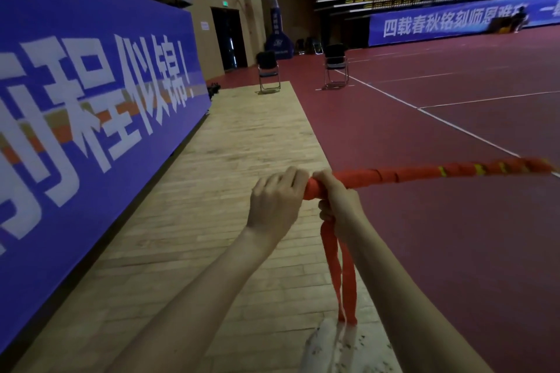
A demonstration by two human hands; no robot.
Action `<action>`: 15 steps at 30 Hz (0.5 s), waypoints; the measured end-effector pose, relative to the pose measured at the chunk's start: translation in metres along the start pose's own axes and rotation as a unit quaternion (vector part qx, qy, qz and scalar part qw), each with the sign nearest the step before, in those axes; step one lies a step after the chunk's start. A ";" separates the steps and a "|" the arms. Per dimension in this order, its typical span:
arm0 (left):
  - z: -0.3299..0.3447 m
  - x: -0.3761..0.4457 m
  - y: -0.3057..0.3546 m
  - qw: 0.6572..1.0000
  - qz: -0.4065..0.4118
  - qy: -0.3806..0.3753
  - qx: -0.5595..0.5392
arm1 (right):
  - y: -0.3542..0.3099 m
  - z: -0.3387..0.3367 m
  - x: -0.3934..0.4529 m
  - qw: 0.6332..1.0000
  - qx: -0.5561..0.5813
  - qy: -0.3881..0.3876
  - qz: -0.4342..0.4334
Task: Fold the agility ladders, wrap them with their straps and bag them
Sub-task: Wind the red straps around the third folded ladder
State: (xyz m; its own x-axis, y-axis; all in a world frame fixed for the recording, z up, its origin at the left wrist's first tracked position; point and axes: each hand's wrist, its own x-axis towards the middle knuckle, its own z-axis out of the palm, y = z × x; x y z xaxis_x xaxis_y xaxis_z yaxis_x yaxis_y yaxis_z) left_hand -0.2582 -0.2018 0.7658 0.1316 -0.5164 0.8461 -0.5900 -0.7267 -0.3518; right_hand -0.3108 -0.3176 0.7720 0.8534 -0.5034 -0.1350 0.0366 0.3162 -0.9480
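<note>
A folded agility ladder [424, 175] forms a long red bundle wound round with its red strap, with yellow rung edges showing near its far right end. I hold it level in front of me. My left hand [277, 200] curls over the bundle's near end. My right hand [338, 200] grips the bundle just right of that and also pinches the loose red strap [341, 269], which hangs down in two tails toward my white trouser leg [327, 348]. No bag is in view.
A blue banner wall [91, 106] runs along the left. I stand on a light wooden floor strip [230, 160] beside the dark red court [454, 236] with white lines. Two black folding chairs [268, 71] [335, 65] stand ahead, a hoop base behind them.
</note>
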 end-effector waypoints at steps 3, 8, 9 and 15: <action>-0.014 0.024 -0.011 0.936 -0.083 -0.312 -0.137 | 0.013 -0.006 0.001 0.999 0.041 -0.022 -0.019; -0.011 0.045 -0.037 0.696 -0.208 -0.543 -0.421 | 0.007 -0.020 0.001 0.992 -0.014 -0.101 -0.080; -0.010 0.042 -0.036 0.714 -0.222 -0.511 -0.424 | 0.003 -0.021 0.001 0.990 -0.037 -0.106 -0.086; -0.004 0.023 -0.002 0.929 -0.183 -0.284 -0.154 | 0.009 -0.019 -0.001 0.985 -0.131 0.043 -0.103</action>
State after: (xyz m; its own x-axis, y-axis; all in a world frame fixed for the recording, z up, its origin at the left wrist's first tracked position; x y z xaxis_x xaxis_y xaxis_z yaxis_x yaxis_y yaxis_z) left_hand -0.2577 -0.2101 0.7874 0.7150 -0.4799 0.5083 -0.6116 -0.7816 0.1224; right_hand -0.3209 -0.3294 0.7581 0.7946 -0.6045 0.0557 0.0606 -0.0123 -0.9981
